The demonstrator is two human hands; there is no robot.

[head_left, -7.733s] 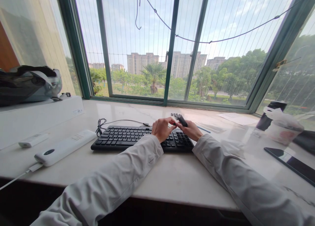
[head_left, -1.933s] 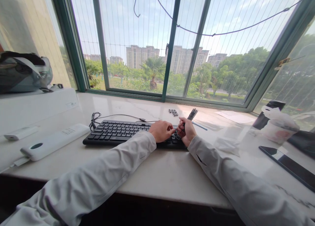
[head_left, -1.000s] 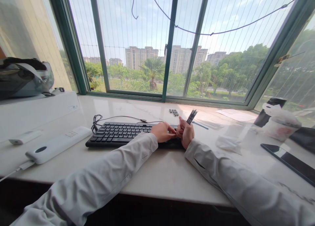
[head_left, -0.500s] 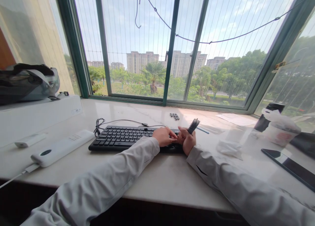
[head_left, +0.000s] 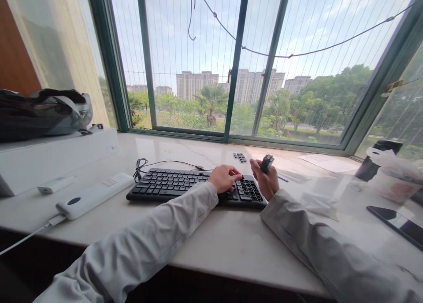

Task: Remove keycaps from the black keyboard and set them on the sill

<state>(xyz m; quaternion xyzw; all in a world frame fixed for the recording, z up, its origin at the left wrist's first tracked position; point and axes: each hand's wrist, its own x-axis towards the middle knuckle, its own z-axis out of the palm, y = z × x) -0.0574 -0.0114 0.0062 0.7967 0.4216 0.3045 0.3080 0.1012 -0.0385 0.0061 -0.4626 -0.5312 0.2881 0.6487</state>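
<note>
A black keyboard [head_left: 172, 179] lies on the white counter, its cable looped behind its left end. My left hand [head_left: 225, 179] rests over the keyboard's right part, thumb and fingertips pinched together beside the number pad [head_left: 248, 191]. Something small and dark shows at those fingertips, too small to name. Several number pad positions look open, without caps. Closed around a short, dark, stick-like tool [head_left: 267, 163] with a notched top end, my right hand [head_left: 267, 179] is raised at the keyboard's right edge. A small group of loose black keycaps [head_left: 239, 157] lies behind the keyboard.
On the left are a white power bank [head_left: 94, 195] with a cable, a small white device [head_left: 55, 185] and a white box [head_left: 59, 155] bearing a dark bag. On the right lie a phone [head_left: 396, 223], clear plastic [head_left: 319, 204], a paper sheet [head_left: 328, 163] and a bagged container [head_left: 396, 179].
My right hand has moved away from my left and up off the number pad, uncovering it. My left hand stays over the keyboard. The view has shifted slightly left.
</note>
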